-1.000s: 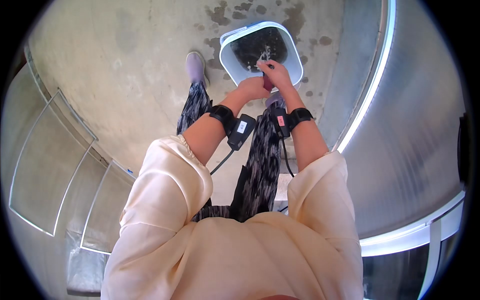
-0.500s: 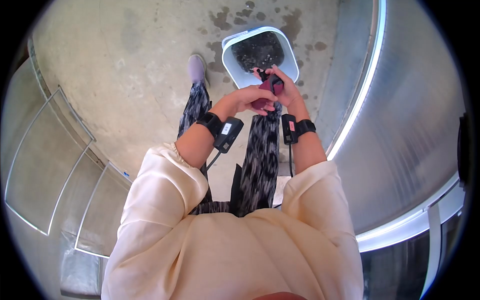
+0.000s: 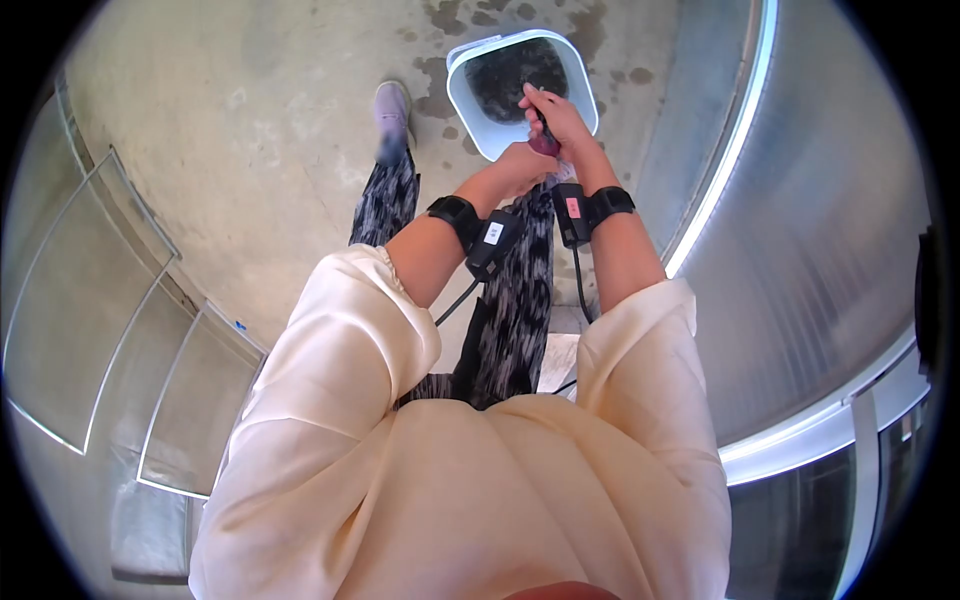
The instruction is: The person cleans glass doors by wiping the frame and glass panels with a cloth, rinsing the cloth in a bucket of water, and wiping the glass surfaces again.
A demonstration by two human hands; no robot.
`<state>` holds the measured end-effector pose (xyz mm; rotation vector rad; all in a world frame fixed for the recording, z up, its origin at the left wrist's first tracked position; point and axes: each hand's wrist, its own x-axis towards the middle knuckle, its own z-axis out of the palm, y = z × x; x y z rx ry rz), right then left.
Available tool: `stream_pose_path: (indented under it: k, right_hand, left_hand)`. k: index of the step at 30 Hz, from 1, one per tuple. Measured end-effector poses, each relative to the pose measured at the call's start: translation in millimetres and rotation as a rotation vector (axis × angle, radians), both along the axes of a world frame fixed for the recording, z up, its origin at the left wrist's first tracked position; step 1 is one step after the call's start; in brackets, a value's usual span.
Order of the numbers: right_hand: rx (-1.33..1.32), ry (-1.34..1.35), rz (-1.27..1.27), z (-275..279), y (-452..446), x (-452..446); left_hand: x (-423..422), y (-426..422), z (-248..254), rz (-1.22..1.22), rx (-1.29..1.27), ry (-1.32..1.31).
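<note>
Fingers of the left hand (image 3: pixel 522 168) curl round a purplish-red object (image 3: pixel 543 145) at the upper centre of the frame. The right hand (image 3: pixel 560 118) grips a small dark tool (image 3: pixel 543 122) against it. Both hands are by the near side of a pale bucket (image 3: pixel 482 134) with dark contents; wet spots (image 3: pixel 443 15) mark the floor (image 3: pixel 250 130) around it.

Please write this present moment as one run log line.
left hand: on maroon item | right hand: at its dark end | pale bucket: dark contents | floor: dark spots
</note>
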<state>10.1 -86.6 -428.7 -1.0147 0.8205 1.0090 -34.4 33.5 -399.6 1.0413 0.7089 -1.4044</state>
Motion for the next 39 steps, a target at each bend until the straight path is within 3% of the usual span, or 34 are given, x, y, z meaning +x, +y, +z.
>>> stream_pose_path:
  k: [1, 3, 6, 8, 12, 14, 15, 16, 18, 19, 21, 26, 29, 33, 34, 37, 39]
  right_hand:
    - [-0.121, -0.008, 0.036, -1.8, 3.9, 2.6]
    - [-0.24, -0.019, 0.072, -10.1, 11.1, 5.5]
    - [-0.395, -0.181, 0.053, -27.3, 17.3, -0.9]
    - [-0.735, -0.375, 0.391, -38.2, 18.3, -3.8]
    - [-0.997, -0.474, 0.503, -43.3, 23.2, -13.8]
    - [-0.696, -0.141, 0.079, 4.2, 28.5, -7.1]
    - [-0.705, -0.152, 0.074, 8.9, 26.3, -14.8]
    - [-0.571, -0.146, -0.125, 4.7, 21.4, -29.1]
    - [-0.317, -0.136, -0.374, 26.4, 7.9, -36.5]
    - [-0.204, -0.127, -0.423, 51.2, 2.1, -43.6]
    - [-0.096, -0.143, -0.568, 96.9, -2.4, -54.4]
    - [0.126, -0.361, -1.044, 235.4, 21.0, -70.5]
    - [0.096, -0.546, -1.107, 303.8, 41.2, -84.9]
    - [0.107, -0.644, -1.064, 380.0, 51.4, -98.4]
    - [0.125, -0.686, -1.053, 392.5, 58.6, -97.3]
    - [-0.081, -0.652, -0.949, 409.2, 75.8, -92.7]
    - [-0.11, -0.648, -0.985, 404.8, 68.5, -92.3]
  left_hand:
    - [0.7, -3.4, -3.7, 0.004, 0.003, 0.0]
    - [6.5, -10.5, -5.8, -0.49, 0.33, -0.397]
    - [10.1, -14.8, -1.2, -0.629, 0.473, -0.476]
    - [5.2, -14.8, -5.4, -0.634, 0.487, -0.502]
    - [-0.4, -8.0, -2.7, -0.654, 0.494, -0.618]
    - [-10.9, -1.7, -5.1, -0.675, 0.521, -0.671]
    - [-11.8, 2.2, -2.2, -0.698, 0.548, -0.722]
    - [-7.3, 9.3, 6.5, -0.69, 0.547, -0.742]
    - [4.6, 31.4, 32.4, -0.406, 0.175, -0.488]
    - [11.0, 41.5, 50.6, -0.409, 0.166, -0.515]
    - [21.5, 64.2, 94.9, 0.071, -0.123, -0.122]
    - [41.5, 98.7, 165.0, 0.332, -0.644, -0.017]
    - [49.6, 81.6, 218.4, 0.219, -0.661, -0.128]
    - [52.9, 55.4, 316.0, 0.323, -0.729, 0.075]
    - [52.0, 50.7, 329.1, 0.318, -0.542, 0.002]
    - [46.0, 37.9, 390.3, 0.221, -0.584, -0.046]
    - [41.1, 31.2, 398.1, 0.167, -0.601, -0.125]
